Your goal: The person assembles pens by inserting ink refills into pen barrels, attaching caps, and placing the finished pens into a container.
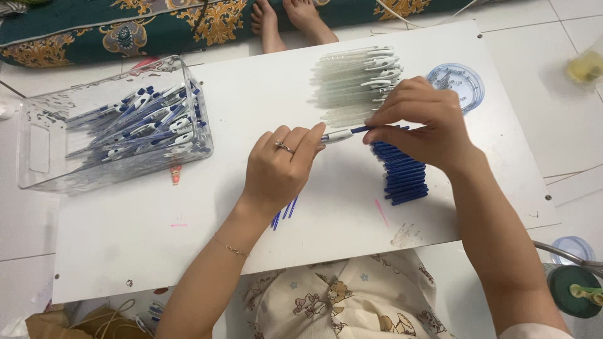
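Note:
My left hand (279, 169) grips the white clip end of a blue and white pen (342, 134) over the white board (188, 220). My right hand (421, 122) pinches the pen's blue end from the right. A row of blue pen barrels (402, 176) lies under and below my right hand. A row of clear and white pen caps (355, 81) sits just beyond both hands. A few blue refills (284, 213) poke out beneath my left wrist.
A clear plastic bin (38, 157) of assembled blue and white pens (138, 125) stands at the board's left. A round clear lid (461, 81) with small parts lies at the back right. Another person's bare feet (286, 22) rest beyond the board. A patterned cushion (125, 28) lies behind.

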